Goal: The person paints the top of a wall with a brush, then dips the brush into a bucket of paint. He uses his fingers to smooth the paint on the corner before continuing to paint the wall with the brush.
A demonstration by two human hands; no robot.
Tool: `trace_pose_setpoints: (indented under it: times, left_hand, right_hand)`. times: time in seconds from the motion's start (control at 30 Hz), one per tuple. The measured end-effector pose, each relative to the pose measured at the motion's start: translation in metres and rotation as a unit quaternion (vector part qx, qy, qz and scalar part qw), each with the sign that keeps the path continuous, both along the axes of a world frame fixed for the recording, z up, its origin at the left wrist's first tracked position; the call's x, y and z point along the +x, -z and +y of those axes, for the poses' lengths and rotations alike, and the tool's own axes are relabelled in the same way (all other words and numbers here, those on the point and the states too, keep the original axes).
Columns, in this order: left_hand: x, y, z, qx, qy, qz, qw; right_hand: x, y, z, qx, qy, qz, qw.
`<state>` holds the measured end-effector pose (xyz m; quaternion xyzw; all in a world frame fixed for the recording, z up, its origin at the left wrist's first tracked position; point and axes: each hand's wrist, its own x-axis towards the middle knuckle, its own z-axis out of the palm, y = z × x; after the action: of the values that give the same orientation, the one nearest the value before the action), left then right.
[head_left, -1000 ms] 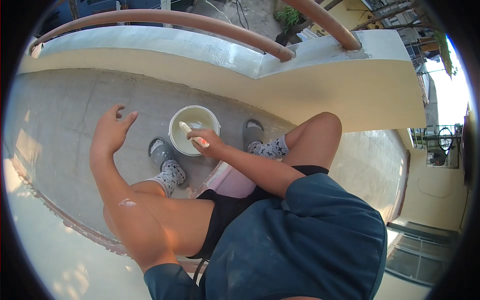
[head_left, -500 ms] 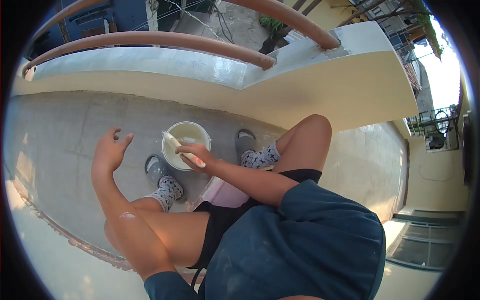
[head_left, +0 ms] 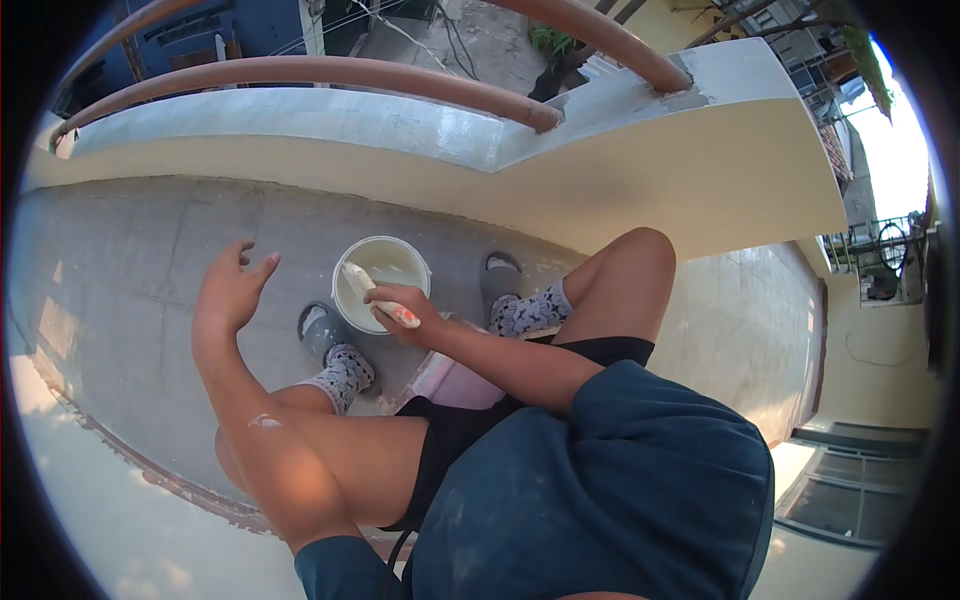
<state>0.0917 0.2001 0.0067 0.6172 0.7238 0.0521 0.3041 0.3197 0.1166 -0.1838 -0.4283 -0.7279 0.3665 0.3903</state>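
Observation:
A white bucket (head_left: 424, 300) stands on the floor between my feet, with something pale inside. My right hand (head_left: 408, 312) is closed around a brush (head_left: 358, 280) that has a pale, coated head and an orange-marked handle. The brush lies over the bucket's near left part; whether its head touches the bucket cannot be made out. To the left of the bucket, my left hand (head_left: 232, 287) hangs in the air, fingers apart and slightly curled, holding nothing. Below the bucket, a pinkish object (head_left: 455, 383) shows between my legs, partly hidden by my right arm.
A low cream wall (head_left: 690, 180) with a pale ledge (head_left: 400, 122) and brown rails (head_left: 300, 70) runs across the front. Grey clogs (head_left: 322, 332) are on my feet. Grey floor (head_left: 140, 260) extends left, and a window (head_left: 845, 490) is at the lower right.
The whole view has shifted slightly, so the bucket and both hands appear a little further right. The brush remains in my right hand, and my left hand stays open.

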Motion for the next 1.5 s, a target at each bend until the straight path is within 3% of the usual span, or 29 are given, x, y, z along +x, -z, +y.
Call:
trace_pose_setpoints:
  times: [0.03, 0.17, 0.3, 0.37, 0.4, 0.53, 0.6, 0.63, 0.7, 0.73, 0.83, 0.93, 0.97, 1.03, 1.07, 1.1, 1.2, 1.33, 1.43, 1.5]
  left_hand:
    - [0.002, -0.002, -0.001, -0.001, 0.0, -0.012, 1.0]
    - [-0.002, 0.001, 0.007, -0.017, -0.001, -0.011, 1.0]
    - [-0.005, 0.006, 0.005, -0.018, 0.014, 0.004, 1.0]
    - [-0.009, 0.013, 0.0, -0.022, 0.017, 0.0, 1.0]
    - [-0.007, 0.013, 0.004, -0.019, 0.009, 0.01, 1.0]
    - [-0.01, 0.019, 0.001, 0.019, 0.015, 0.006, 1.0]
    - [-0.005, 0.013, -0.002, 0.029, 0.024, 0.0, 0.999]
    - [-0.013, 0.016, 0.001, 0.023, 0.018, 0.005, 1.0]
    - [-0.015, 0.022, 0.007, 0.015, 0.021, -0.008, 1.0]
    - [-0.013, 0.02, 0.006, 0.017, 0.024, -0.007, 1.0]
    - [-0.013, 0.018, 0.007, 0.01, 0.035, 0.016, 0.999]
    - [-0.014, 0.021, 0.007, 0.052, 0.035, 0.004, 0.998]
    - [-0.015, 0.024, 0.009, 0.063, 0.036, 0.027, 0.997]
    - [-0.006, 0.029, 0.003, 0.072, 0.048, 0.042, 0.995]
    - [-0.005, 0.025, 0.003, 0.054, 0.052, 0.048, 0.996]
    - [-0.007, 0.018, 0.008, 0.042, 0.046, 0.055, 0.997]
    - [-0.004, 0.01, 0.0, 0.021, 0.016, -0.021, 0.999]
    - [-0.004, 0.008, 0.001, 0.022, 0.029, 0.013, 0.999]
    - [-0.002, -0.004, 0.013, 0.029, 0.057, -0.021, 0.998]
    - [0.002, 0.006, 0.004, 0.006, 0.025, -0.003, 1.0]
  right_hand:
    - [-0.001, -0.003, -0.003, 0.02, 0.039, 0.039, 0.998]
    - [0.008, 0.009, 0.003, -0.016, -0.014, -0.035, 0.999]
    - [0.001, -0.009, 0.0, -0.032, 0.064, 0.083, 0.994]
    - [0.01, 0.017, 0.006, -0.068, -0.015, -0.041, 0.997]
    - [0.011, 0.023, 0.009, -0.083, -0.009, -0.048, 0.995]
    - [0.013, -0.004, 0.008, -0.106, 0.032, -0.008, 0.994]
    - [0.01, -0.028, 0.005, -0.201, 0.068, 0.012, 0.977]
    - [0.01, -0.012, 0.007, -0.207, 0.061, 0.015, 0.976]
    - [0.019, 0.029, 0.01, -0.041, 0.003, -0.076, 0.996]
    - [0.019, 0.032, 0.01, -0.208, 0.051, -0.063, 0.975]
    - [0.017, 0.001, 0.018, -0.089, 0.036, -0.051, 0.994]
    - [0.012, -0.029, 0.014, -0.108, 0.09, 0.001, 0.99]
    - [0.011, -0.012, 0.018, -0.107, 0.09, 0.002, 0.99]
    - [0.019, 0.035, 0.016, -0.198, 0.045, -0.106, 0.973]
    - [0.018, 0.035, 0.018, -0.088, 0.036, -0.074, 0.993]
    - [0.013, 0.023, 0.031, -0.071, 0.036, -0.071, 0.994]
    - [0.01, -0.033, 0.02, -0.159, 0.071, -0.033, 0.984]
    - [0.017, -0.01, 0.012, -0.088, 0.105, 0.002, 0.991]
    - [0.018, 0.029, 0.02, -0.057, 0.008, -0.098, 0.994]
    - [0.019, 0.011, 0.019, -0.051, 0.011, -0.112, 0.992]
